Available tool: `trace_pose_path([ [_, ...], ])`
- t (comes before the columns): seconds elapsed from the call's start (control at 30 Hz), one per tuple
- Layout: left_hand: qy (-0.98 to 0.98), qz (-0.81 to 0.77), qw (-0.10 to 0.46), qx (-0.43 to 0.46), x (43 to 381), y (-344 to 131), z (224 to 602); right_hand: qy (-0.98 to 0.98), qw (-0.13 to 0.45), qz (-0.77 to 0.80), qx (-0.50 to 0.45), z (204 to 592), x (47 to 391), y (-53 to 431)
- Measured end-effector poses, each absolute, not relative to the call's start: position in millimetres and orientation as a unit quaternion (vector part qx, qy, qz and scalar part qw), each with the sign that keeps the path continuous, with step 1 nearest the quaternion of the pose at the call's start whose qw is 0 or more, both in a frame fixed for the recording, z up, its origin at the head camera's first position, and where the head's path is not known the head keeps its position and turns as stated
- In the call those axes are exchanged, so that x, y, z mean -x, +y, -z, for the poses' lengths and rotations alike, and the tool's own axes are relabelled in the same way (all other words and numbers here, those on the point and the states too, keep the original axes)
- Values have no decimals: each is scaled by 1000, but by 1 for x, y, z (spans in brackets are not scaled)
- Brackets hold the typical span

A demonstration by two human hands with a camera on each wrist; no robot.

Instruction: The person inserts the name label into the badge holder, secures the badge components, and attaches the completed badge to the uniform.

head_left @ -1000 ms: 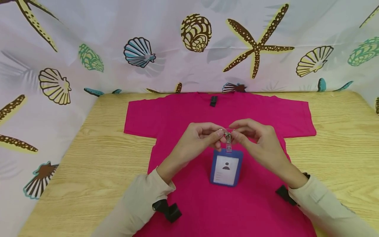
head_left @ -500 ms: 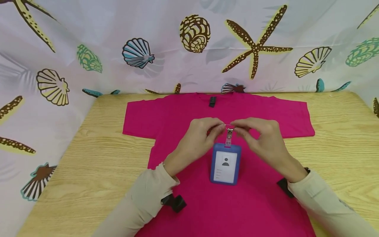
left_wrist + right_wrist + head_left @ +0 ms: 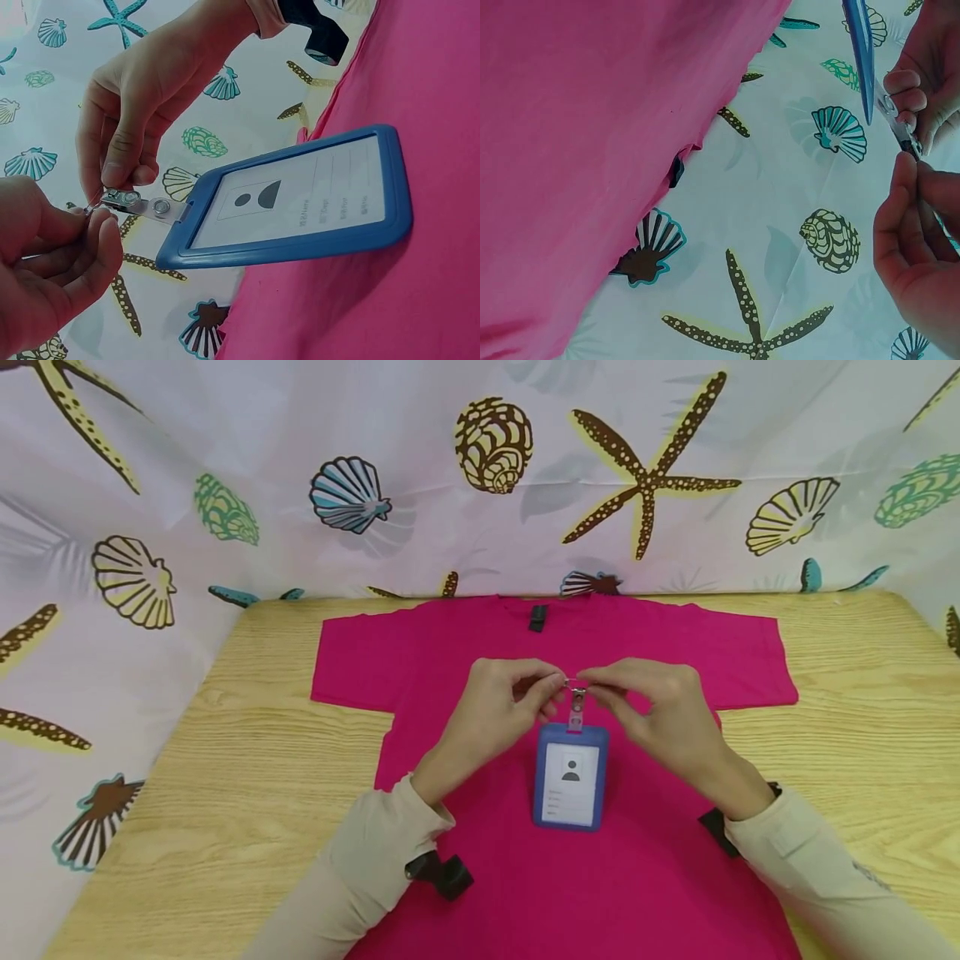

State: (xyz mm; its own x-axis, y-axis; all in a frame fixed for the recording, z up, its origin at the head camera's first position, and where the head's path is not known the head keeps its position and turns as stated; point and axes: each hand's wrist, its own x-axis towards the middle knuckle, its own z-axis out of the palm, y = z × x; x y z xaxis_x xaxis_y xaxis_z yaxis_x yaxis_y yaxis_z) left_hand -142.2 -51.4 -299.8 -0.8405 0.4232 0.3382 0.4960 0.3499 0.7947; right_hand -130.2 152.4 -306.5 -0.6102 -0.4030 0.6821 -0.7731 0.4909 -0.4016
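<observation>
A blue ID badge holder hangs above the pink T-shirt, its white card facing up at me. A clear strap joins it to a metal clip with a thin safety pin at its top. My left hand pinches the pin's left end between thumb and index finger. On the other side, the thumb and index finger of my right hand pinch the pin's right end by the clip. Fingertips hide parts of the pin; whether it is unfastened is unclear.
The T-shirt lies spread flat on a wooden table, its collar with a black label at the far edge. A white cloth printed with shells and starfish hangs behind and on the sides.
Both hands have lifted the badge slightly, and it now hangs a little higher. Over the last half second they have barely shifted, with the left fingers adjusting on the pin.
</observation>
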Motion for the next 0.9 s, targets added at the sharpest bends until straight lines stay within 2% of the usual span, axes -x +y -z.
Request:
trace_pose_path([
  [0.5,-837,492,55,232,139,-41,304,-811,283,-324,-397,308,130,151],
  [0.9,-835,507,37,213,138,-37,305,-809,289,-329,-392,310,131,152],
])
